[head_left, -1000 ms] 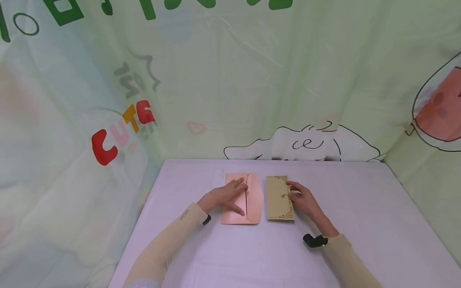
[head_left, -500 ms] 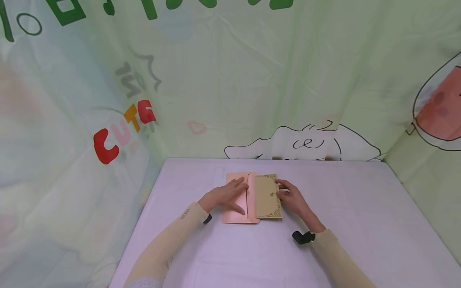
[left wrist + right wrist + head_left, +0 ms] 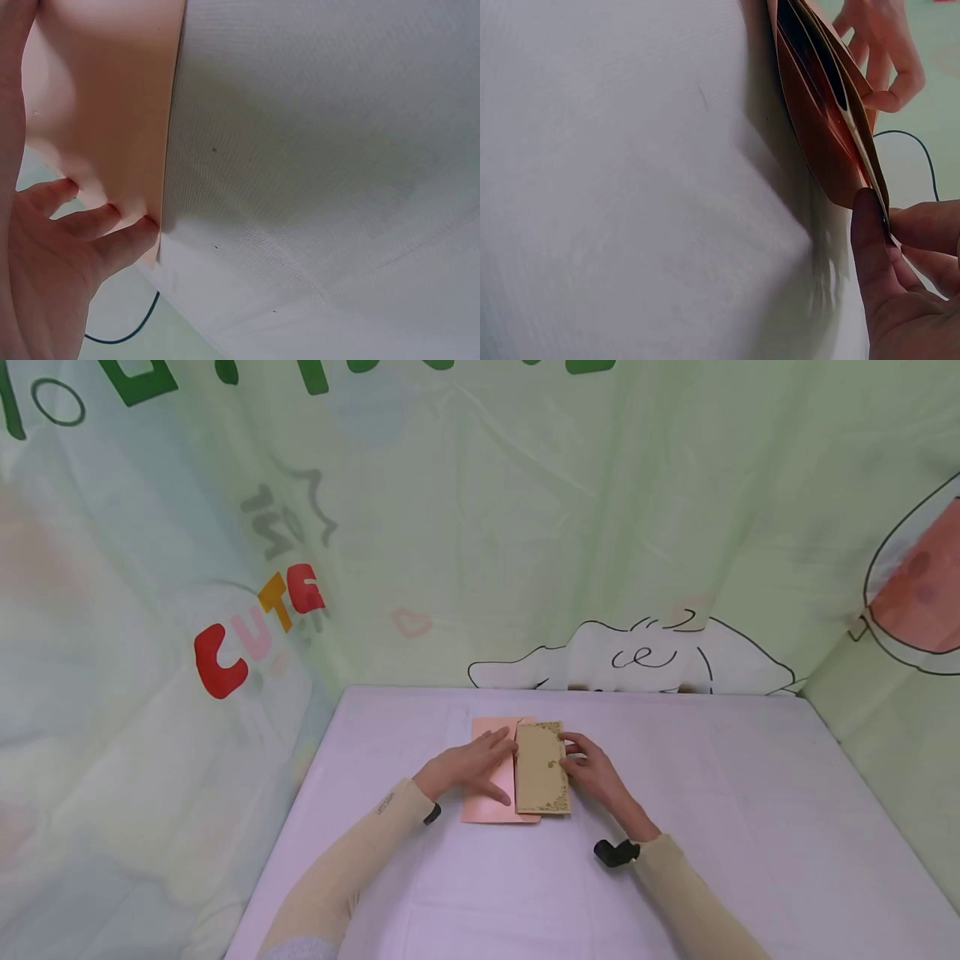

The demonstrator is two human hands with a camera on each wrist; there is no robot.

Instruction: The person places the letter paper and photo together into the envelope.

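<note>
On the table lies a pink envelope (image 3: 502, 779), its flap side toward the right. My left hand (image 3: 476, 766) rests on it with the fingers spread. At the envelope's right half, a gold card (image 3: 540, 772) with ornate corner patterns overlaps it. My right hand (image 3: 596, 772) pinches the card's right edge between thumb and fingers. In the right wrist view the card (image 3: 855, 127) is seen edge-on against the envelope's reddish-brown shaded inside (image 3: 817, 142). How far the card's left edge sits inside the pocket cannot be told. In the left wrist view, fingertips (image 3: 146, 225) touch the envelope's edge.
A lilac cloth covers the table (image 3: 720, 777). Printed curtains (image 3: 450, 527) hang behind the table and along its sides. A thin dark cable (image 3: 919, 146) curves beyond the table in the wrist views. Black wrist straps (image 3: 617, 853) sit on both forearms.
My right hand has slid the gold card leftward, from beside the envelope to over its right half. The left hand has stayed in place on the envelope.
</note>
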